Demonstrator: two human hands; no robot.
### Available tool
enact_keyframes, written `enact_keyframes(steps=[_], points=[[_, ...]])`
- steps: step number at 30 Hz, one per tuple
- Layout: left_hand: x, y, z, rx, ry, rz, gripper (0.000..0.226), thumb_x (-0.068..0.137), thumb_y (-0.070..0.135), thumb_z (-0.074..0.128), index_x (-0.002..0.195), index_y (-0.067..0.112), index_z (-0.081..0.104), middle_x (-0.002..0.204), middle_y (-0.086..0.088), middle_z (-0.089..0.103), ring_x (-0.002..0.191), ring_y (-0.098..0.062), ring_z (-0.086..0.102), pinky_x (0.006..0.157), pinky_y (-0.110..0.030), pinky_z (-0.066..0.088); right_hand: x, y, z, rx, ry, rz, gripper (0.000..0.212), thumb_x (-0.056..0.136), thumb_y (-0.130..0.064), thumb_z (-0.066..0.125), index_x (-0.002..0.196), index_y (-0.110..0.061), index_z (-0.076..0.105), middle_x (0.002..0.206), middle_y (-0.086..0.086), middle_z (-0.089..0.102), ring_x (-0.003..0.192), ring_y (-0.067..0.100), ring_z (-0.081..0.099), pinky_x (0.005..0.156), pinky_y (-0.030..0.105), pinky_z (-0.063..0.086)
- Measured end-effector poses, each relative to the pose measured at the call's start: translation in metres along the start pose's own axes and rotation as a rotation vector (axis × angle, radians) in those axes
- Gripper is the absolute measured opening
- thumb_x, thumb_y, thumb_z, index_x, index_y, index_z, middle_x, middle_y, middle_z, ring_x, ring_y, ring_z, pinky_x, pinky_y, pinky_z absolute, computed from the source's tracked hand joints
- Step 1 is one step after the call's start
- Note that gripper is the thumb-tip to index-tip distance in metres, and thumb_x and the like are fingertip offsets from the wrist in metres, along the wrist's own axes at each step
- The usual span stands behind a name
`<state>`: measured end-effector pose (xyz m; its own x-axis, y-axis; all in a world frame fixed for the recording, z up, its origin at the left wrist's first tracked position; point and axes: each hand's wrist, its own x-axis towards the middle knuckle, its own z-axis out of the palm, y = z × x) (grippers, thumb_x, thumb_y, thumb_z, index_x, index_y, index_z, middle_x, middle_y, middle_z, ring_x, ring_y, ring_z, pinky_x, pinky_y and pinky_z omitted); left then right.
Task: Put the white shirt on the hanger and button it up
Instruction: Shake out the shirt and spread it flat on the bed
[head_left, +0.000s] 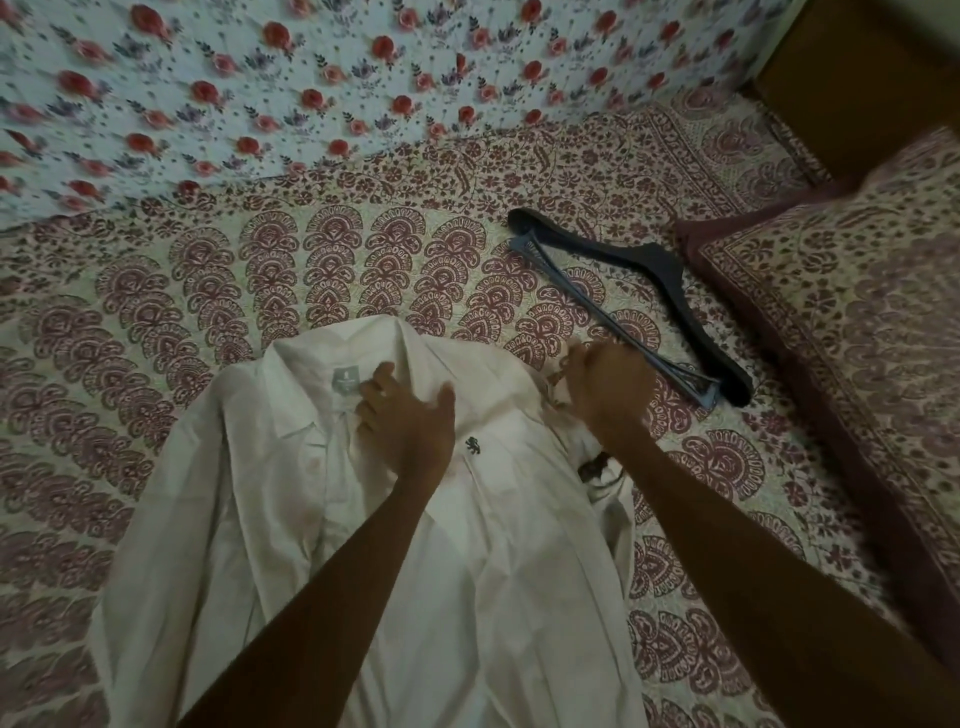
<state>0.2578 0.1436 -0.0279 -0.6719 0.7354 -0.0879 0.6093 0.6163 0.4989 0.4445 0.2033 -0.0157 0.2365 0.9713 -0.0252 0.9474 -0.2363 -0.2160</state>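
We have the white shirt (322, 519) spread front-up on the patterned bedspread (363, 249), collar at the far end and tail running toward us, probably so the neck opening lies flat and reachable for the hanger. Our left hand (405, 421) rests palm-down on the chest just near the collar, fingers spread and gripping nothing, apparently pinning the cloth so it does not slide. Our right hand (608, 384) sits at the shirt's right shoulder with the fingers curled in; they seem to pinch a fold of fabric there, though we cannot tell for certain from this angle. The dark hanger (649, 270) lies on the bed just beyond and right of that hand, not yet in the shirt, beside a matching pillow (841, 312). The shirt looks thin and creased, the placket open, a grey label inside the collar and a small dark emblem on the chest.
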Motion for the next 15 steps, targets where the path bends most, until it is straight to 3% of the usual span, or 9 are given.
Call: enact_keyframes(steps=[1,3,5,6,8,12,14,15], points=[[0.007,0.005,-0.001,-0.036,-0.021,0.007,0.069,0.079,0.052,0.067,0.130,0.012,0.043,0.126,-0.014,0.053,0.114,-0.035,0.051,0.090,-0.044,0.041,0.012,-0.004,-0.001,0.100,-0.025,0.004,0.051,0.100,-0.045,0.039,0.099,-0.001,0.065,0.086,0.013,0.068,0.082,0.028,0.066,0.074,0.039,0.055],[0.026,0.010,0.003,-0.087,-0.142,-0.032,0.061,0.085,0.055,0.059,0.122,0.006,0.052,0.120,-0.016,0.061,0.112,-0.036,0.056,0.089,-0.044,0.043,0.035,-0.017,0.001,0.265,-0.315,0.055,0.040,0.096,-0.034,0.052,0.113,0.002,0.059,0.101,0.014,0.067,0.093,0.030,0.065,0.077,0.039,0.055],[0.049,0.009,0.006,-0.154,-0.350,-0.110,0.056,0.086,0.055,0.054,0.108,0.004,0.066,0.107,-0.017,0.069,0.102,-0.036,0.064,0.085,-0.041,0.051,0.043,-0.028,0.004,0.182,-0.659,0.014,0.029,0.092,-0.030,0.060,0.088,-0.002,0.063,0.089,0.011,0.066,0.087,0.027,0.062,0.063,0.028,0.050],[0.060,0.005,0.010,-0.207,-0.442,-0.166,0.051,0.084,0.049,0.056,0.101,0.004,0.070,0.102,-0.019,0.071,0.098,-0.037,0.067,0.085,-0.042,0.054,0.044,-0.031,0.007,0.120,-0.721,-0.013,0.031,0.091,-0.030,0.062,0.071,-0.006,0.059,0.075,0.007,0.062,0.081,0.024,0.060,0.057,0.025,0.045],[0.075,0.000,0.012,-0.281,-0.526,-0.224,0.040,0.077,0.030,0.057,0.101,0.000,0.068,0.103,-0.025,0.070,0.098,-0.041,0.067,0.086,-0.049,0.056,0.044,-0.035,0.011,0.047,-0.644,-0.083,0.042,0.090,-0.035,0.066,0.060,-0.010,0.050,0.063,0.003,0.054,0.070,0.021,0.059,0.063,0.025,0.048],[0.080,0.003,-0.003,-0.301,-0.402,-0.092,0.042,0.093,0.011,0.043,0.133,0.004,0.052,0.127,-0.017,0.060,0.109,-0.035,0.058,0.090,-0.040,0.051,0.049,-0.039,0.006,-0.024,-0.062,-0.056,0.019,0.091,-0.025,0.062,0.084,-0.008,0.070,0.083,0.010,0.070,0.083,0.027,0.068,0.081,0.037,0.051],[0.081,0.000,-0.002,-0.324,-0.400,-0.043,0.043,0.098,0.011,0.040,0.141,0.007,0.045,0.134,-0.016,0.055,0.119,-0.034,0.053,0.096,-0.036,0.048,0.051,-0.038,0.012,-0.116,0.020,-0.152,0.011,0.089,-0.018,0.063,0.090,-0.010,0.071,0.090,0.010,0.071,0.090,0.029,0.067,0.088,0.041,0.048],[0.080,-0.001,0.000,-0.316,-0.400,-0.029,0.043,0.100,0.011,0.039,0.142,0.007,0.042,0.135,-0.016,0.054,0.118,-0.032,0.053,0.089,-0.028,0.047,0.052,-0.035,0.018,-0.140,-0.010,-0.205,0.011,0.087,-0.015,0.063,0.092,-0.012,0.071,0.094,0.009,0.071,0.095,0.029,0.065,0.092,0.043,0.046]])
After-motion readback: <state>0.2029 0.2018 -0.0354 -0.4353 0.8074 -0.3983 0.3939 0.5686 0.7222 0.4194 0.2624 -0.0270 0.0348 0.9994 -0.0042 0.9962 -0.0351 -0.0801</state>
